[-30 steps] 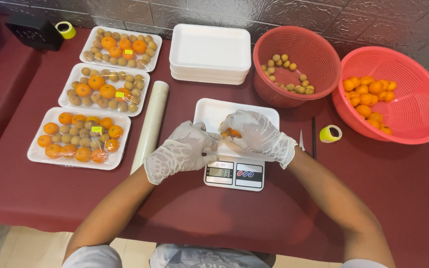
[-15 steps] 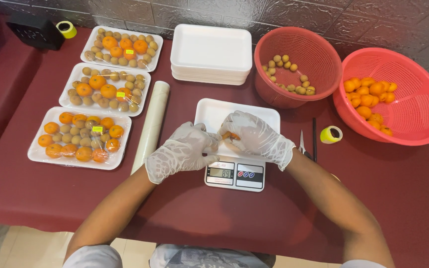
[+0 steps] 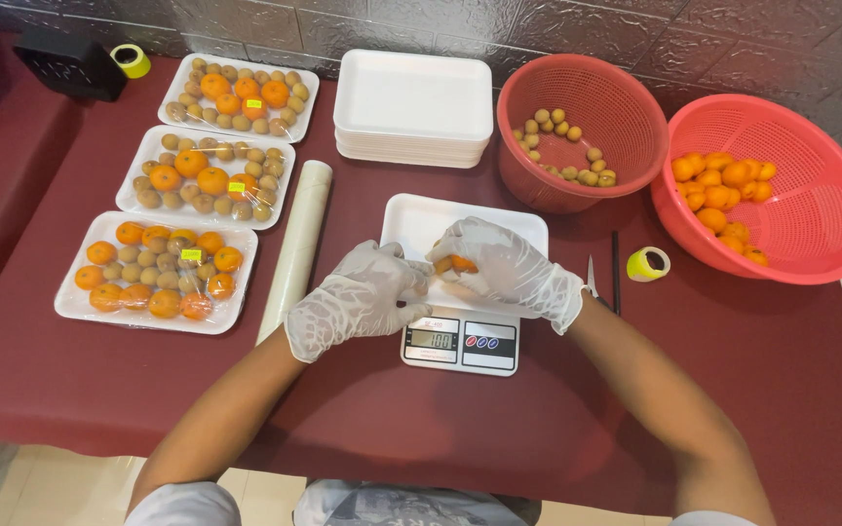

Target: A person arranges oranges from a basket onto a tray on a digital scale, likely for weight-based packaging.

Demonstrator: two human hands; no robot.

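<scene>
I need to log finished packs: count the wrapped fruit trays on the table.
3, in a column at the table's left: the far tray, the middle tray and the near tray. None looks hidden.

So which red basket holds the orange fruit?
The right basket, by the table's edge; the left basket holds only small tan fruit.

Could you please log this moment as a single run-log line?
left hand: at white tray on scale | right hand: holding orange fruit over tray | nearby: red baskets, three wrapped trays
</scene>
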